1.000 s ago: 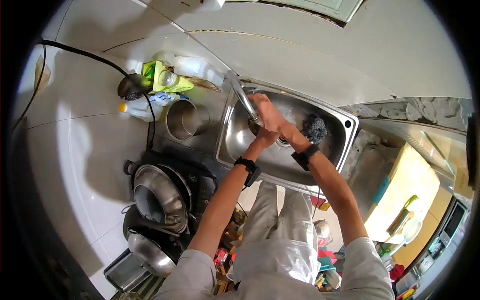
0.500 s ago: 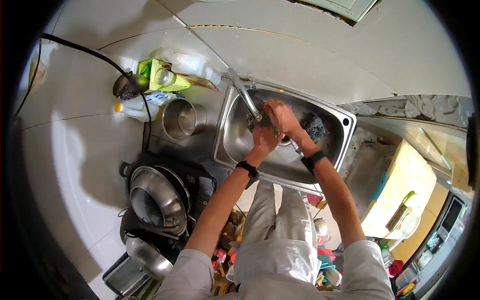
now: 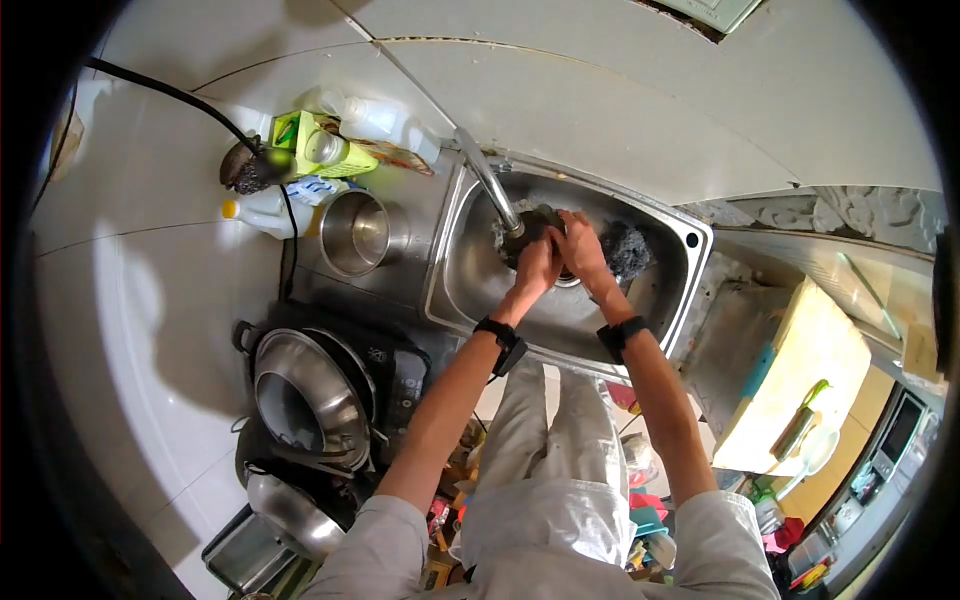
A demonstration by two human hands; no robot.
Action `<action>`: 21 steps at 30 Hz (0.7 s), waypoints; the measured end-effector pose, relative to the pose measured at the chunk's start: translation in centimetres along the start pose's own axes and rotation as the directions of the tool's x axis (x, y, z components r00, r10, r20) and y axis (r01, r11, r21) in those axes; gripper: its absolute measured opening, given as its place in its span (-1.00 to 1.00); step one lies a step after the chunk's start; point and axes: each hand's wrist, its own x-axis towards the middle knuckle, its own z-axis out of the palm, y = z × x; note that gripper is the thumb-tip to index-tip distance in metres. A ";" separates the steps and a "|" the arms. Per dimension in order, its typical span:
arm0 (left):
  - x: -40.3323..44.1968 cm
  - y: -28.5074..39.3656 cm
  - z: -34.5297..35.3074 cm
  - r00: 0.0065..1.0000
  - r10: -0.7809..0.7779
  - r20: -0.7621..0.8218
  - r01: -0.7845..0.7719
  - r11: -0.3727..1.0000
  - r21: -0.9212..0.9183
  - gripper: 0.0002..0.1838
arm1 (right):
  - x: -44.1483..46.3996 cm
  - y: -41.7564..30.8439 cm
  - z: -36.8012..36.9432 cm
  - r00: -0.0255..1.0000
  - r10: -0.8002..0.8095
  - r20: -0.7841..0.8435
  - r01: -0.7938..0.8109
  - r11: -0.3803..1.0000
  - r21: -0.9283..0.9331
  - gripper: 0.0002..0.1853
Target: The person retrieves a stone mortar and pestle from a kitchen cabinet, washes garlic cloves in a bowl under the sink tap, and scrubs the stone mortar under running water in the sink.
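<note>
In the head view, a dark, rounded object [image 3: 527, 236] is under the mouth of the metal faucet [image 3: 490, 188], above the steel sink [image 3: 480, 311]. My left hand [image 3: 539, 266] grips its near side, fingers closed. My right hand [image 3: 583, 246] is closed at its right edge, its fingertips meeting those of the left. Both hands cover part of the object, so its exact kind does not show. A dark grey mesh-like clump [image 3: 626, 250] lies in the sink just right of my right hand. Behind the hands, the drain [image 3: 567, 281] shows partly.
Left of the sink stands a steel pot [image 3: 357, 233], with bottles and a green box [image 3: 345, 150] behind it. A wok holding a steel bowl [image 3: 310, 400] sits on the black stove at lower left. At right is a wooden cutting board [image 3: 800, 385] with a knife.
My right hand has come down from the top of the dark object to its right edge. More of the object shows now, and it stays under the faucet.
</note>
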 end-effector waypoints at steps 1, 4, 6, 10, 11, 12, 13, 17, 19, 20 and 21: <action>-0.6 0.4 -1.1 1.000 0.001 0.000 -0.001 1.000 0.003 -0.69 | 0.1 0.4 0.1 0.999 0.012 0.037 -0.013 1.000 0.027 -0.66; -2.0 -0.1 -4.0 0.986 0.119 0.118 -0.142 0.967 0.210 -0.67 | 0.0 1.3 0.7 0.998 0.010 0.057 -0.013 0.999 0.052 -0.68; -2.0 -1.0 -5.3 0.908 0.368 0.201 -0.419 0.789 0.449 -0.58 | 0.0 1.6 1.0 0.999 -0.001 0.035 -0.001 0.999 0.052 -0.70; -0.2 -1.2 -5.7 0.890 0.072 0.451 -0.388 0.641 0.663 -0.42 | -0.2 1.1 1.2 1.000 0.025 0.004 -0.026 0.997 0.077 -0.71; -0.2 -1.1 -5.5 0.889 0.073 0.452 -0.389 0.643 0.660 -0.42 | -0.2 1.0 1.1 0.999 0.053 0.013 -0.054 0.996 0.076 -0.71; -0.3 -1.1 -5.1 0.900 0.238 0.365 -0.425 0.662 0.617 -0.39 | -0.3 1.2 1.1 0.998 0.056 0.014 -0.057 0.996 0.073 -0.71; -0.4 -1.1 -4.8 0.883 0.391 0.261 -0.468 0.671 0.575 -0.33 | -0.3 1.3 1.2 0.999 0.053 0.006 -0.053 0.995 0.083 -0.69; 1.6 -2.5 -1.5 0.888 0.416 0.196 -0.448 0.687 0.572 -0.30 | -0.3 2.1 1.8 1.000 0.030 -0.006 -0.029 0.995 0.099 -0.65; 1.7 -2.6 -1.7 0.927 0.213 0.310 -0.322 0.874 0.363 -0.36 | -0.3 2.2 1.7 0.999 0.043 0.002 -0.043 0.995 0.091 -0.65; 1.5 -2.7 -2.0 0.929 0.209 0.307 -0.318 0.874 0.368 -0.36 | -0.1 2.0 1.8 0.999 0.050 0.007 -0.050 0.995 0.083 -0.65; 1.1 -1.7 -3.1 0.918 0.150 0.366 -0.270 0.914 0.303 -0.40 | -0.1 1.9 1.9 0.999 0.044 0.007 -0.044 0.995 0.089 -0.65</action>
